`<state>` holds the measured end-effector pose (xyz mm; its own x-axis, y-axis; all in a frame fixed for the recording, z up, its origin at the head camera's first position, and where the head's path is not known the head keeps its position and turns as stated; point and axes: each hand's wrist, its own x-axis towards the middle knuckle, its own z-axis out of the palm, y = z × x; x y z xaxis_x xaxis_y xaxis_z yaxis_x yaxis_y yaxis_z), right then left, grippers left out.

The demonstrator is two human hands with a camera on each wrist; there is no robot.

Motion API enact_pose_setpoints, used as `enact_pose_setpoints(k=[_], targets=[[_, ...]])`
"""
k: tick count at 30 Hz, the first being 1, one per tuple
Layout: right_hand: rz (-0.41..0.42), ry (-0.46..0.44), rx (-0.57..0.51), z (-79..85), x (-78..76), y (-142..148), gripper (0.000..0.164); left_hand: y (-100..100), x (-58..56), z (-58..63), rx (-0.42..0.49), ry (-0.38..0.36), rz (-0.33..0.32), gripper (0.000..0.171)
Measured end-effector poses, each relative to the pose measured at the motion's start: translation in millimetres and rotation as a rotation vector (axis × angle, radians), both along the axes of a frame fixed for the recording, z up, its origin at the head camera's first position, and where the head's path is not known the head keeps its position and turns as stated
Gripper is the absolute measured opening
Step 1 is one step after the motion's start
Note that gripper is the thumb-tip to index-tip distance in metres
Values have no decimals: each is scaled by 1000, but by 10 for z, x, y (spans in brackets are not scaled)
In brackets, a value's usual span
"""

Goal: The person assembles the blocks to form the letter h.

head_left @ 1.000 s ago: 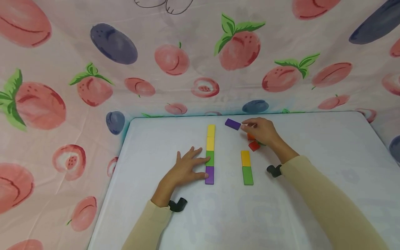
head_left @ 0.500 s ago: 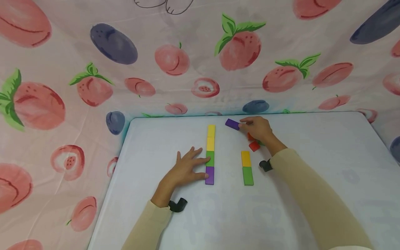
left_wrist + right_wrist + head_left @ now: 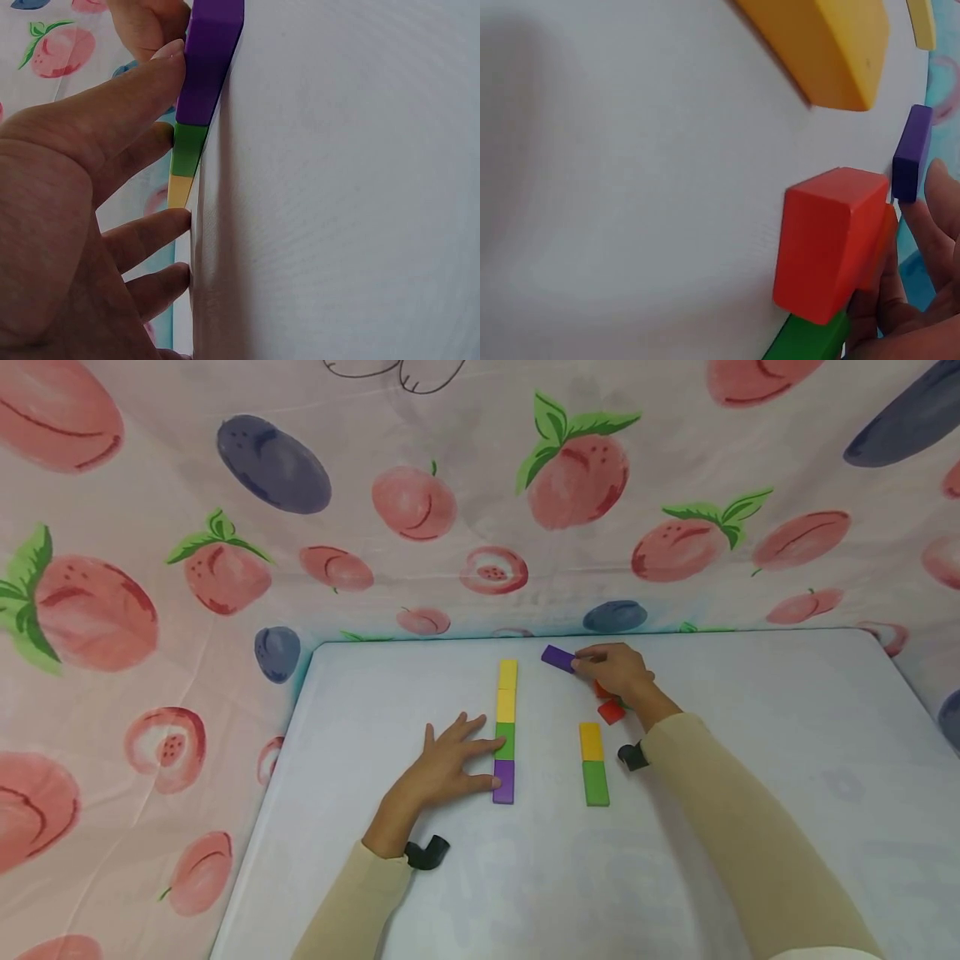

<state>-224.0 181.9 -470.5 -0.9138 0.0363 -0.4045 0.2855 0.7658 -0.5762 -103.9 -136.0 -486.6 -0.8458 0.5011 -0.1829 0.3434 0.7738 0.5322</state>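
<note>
My left hand (image 3: pixel 442 764) lies spread beside a row of blocks, its thumb at a purple block (image 3: pixel 503 782) and its index finger at a green block (image 3: pixel 505 742). Two yellow blocks (image 3: pixel 507 690) continue that row away from me. Toward the back of the board, my right hand (image 3: pixel 617 672) pinches the near end of another purple block (image 3: pixel 557 657), which lies slanted. Under this hand sit a red block (image 3: pixel 829 244), an orange block (image 3: pixel 879 247) and a green block (image 3: pixel 810 339), partly hidden by it in the head view.
A shorter row of an orange-yellow block (image 3: pixel 591 742) and a green block (image 3: pixel 596 783) lies to the right of the long row. The white tabletop (image 3: pixel 480 885) ends at a fruit-print cloth (image 3: pixel 450 443) behind and at the left.
My right hand has shifted slightly left, its fingertips now overlapping the end of the slanted purple block. The left hand and both rows stay in place.
</note>
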Motion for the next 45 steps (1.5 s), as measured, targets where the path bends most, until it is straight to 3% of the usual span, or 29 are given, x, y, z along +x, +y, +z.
enact_pose_setpoints(k=[6, 25, 37, 45], targets=[[9, -34, 38, -14, -14, -14, 47, 0, 2, -5, 1, -5, 1, 63], [-85, -15, 38, -38, 18, -70, 46, -6, -2, -19, -2, 0, -2, 63], [-114, 73, -25, -71, 38, -47, 36, -20, -3, -6, 6, 14, -17, 62], [-50, 150, -71, -109, 63, 6, 31, -29, -1, -28, 0, 21, -21, 62]])
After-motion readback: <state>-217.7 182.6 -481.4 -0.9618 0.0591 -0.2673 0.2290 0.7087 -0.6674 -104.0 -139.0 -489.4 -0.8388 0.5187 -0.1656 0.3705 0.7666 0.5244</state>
